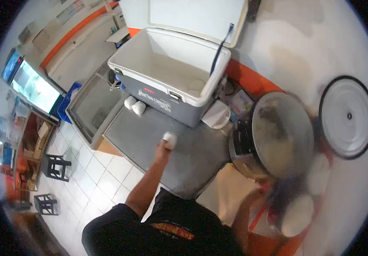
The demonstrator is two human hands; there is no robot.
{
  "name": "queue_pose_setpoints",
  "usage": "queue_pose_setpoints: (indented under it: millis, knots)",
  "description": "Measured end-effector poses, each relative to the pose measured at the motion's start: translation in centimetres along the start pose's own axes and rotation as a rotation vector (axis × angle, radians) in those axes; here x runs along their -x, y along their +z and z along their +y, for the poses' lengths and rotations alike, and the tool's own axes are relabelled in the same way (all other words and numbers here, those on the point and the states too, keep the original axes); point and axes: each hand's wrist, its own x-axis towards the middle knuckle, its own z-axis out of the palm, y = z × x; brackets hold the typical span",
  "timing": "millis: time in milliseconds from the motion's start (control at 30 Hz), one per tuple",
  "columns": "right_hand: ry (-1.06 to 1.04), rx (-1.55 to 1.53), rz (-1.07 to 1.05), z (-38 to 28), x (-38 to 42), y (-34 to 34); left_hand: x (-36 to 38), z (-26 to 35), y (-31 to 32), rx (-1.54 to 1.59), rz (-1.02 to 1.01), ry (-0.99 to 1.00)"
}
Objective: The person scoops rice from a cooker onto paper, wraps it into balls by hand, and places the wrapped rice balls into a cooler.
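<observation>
My left hand (163, 148) is closed around a small white rounded piece (170, 140), held over the grey counter top (192, 158). Farther back on that counter, two similar white rounded pieces (134, 105) sit side by side at the foot of a large grey and white cooler (154, 94). The cooler's lid (192, 17) is raised, and a pale round shape shows inside its right end. On the right, my right hand (258, 193) is smeared by motion below a big metal pot (283, 132), close to something red (258, 217); its fingers do not show clearly.
A white container (298, 215) stands at the lower right. The pot's round lid (349, 116) is upright against the wall. Beside the cooler lies a white scoop-like item (217, 115). A glass-topped chest (94, 106) adjoins the counter's left; black stools (57, 167) stand on the tiled floor.
</observation>
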Motion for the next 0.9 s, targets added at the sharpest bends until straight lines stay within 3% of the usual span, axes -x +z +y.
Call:
queue_pose_setpoints:
  millis: [100,267,400,467,500,567,600,667,700,733,767,800,833,900]
  knots:
    - [-0.274,-0.3,0.335,9.3,-9.4,-0.3,-7.4,6.2,-2.6,-0.182,0.305,0.154]
    - [-0.053,-0.178,0.118,6.4,-9.6,-4.6,-13.4,12.8,0.2,-0.366,0.538,0.232]
    - [-0.057,-0.073,0.025,5.2,-10.4,-3.8,-14.4,14.5,2.8,-0.394,0.596,0.203]
    - [-0.079,-0.038,-0.018,4.4,-11.2,-3.3,-15.7,14.1,3.0,-0.136,0.784,0.15]
    - [-0.09,-0.016,-0.045,4.3,-11.6,-3.2,-16.1,13.7,3.0,-0.14,0.785,0.148]
    - [-0.124,0.012,-0.087,3.7,-12.4,-2.9,-18.8,11.5,0.2,-0.228,0.754,0.321]
    - [-0.146,0.03,-0.111,3.5,-13.0,-2.6,-18.5,11.5,-0.4,-0.242,0.749,0.312]
    - [-0.206,0.052,-0.16,3.5,-14.4,-1.6,-17.9,11.1,-1.1,-1.065,0.831,0.41]
    - [-0.243,0.066,-0.177,3.7,-15.0,-1.2,-18.4,10.8,-2.4,-1.122,0.748,0.319]
    - [-0.269,0.089,-0.19,3.7,-15.6,-1.2,-18.8,8.7,-2.8,-1.319,0.885,0.344]
    - [-0.294,0.107,-0.194,3.8,-16.1,-1.1,-18.7,9.6,-4.8,-1.919,0.627,0.33]
    - [-0.31,0.127,-0.2,3.7,-16.6,-1.1,-20.2,8.7,-6.4,-1.479,0.831,0.336]
    - [-0.326,0.138,-0.2,4.2,-17.2,-0.8,-15.1,9.4,-0.8,-0.865,0.774,0.506]
    - [-0.36,0.148,-0.175,4.1,-17.5,-1.4,-10.5,9.0,4.1,-0.928,0.78,0.557]
